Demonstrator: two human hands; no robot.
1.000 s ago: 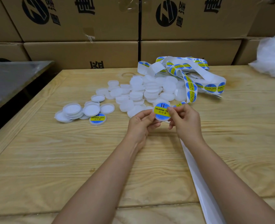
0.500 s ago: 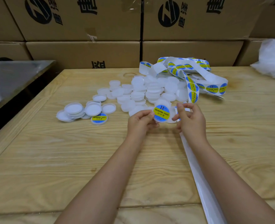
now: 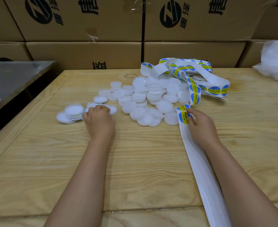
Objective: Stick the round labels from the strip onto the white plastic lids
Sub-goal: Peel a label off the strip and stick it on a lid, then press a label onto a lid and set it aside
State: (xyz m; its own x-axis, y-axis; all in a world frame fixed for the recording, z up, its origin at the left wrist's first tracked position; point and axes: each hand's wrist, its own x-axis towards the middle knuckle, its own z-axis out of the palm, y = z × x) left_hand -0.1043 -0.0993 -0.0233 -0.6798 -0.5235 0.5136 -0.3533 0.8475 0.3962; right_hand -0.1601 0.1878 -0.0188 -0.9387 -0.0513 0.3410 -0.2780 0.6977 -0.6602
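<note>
My right hand (image 3: 202, 126) pinches the label strip (image 3: 205, 185) at its nearest label (image 3: 184, 117) | strip runs lengthwise from the counter (image 3: 135, 161) near edge toward far-right corner | my left hand (image 3: 99, 119) curls over the small lid stack (image 3: 73, 111), grip unseen, cannot tell | lid pile (image 3: 144, 99) lies between my hands

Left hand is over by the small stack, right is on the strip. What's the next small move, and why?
Probably peel the next label off the strip. The right hand pinches the strip right at that label, the backing below it is bare, and the left hand rests at the small stack of lids, away from the strip.
</note>
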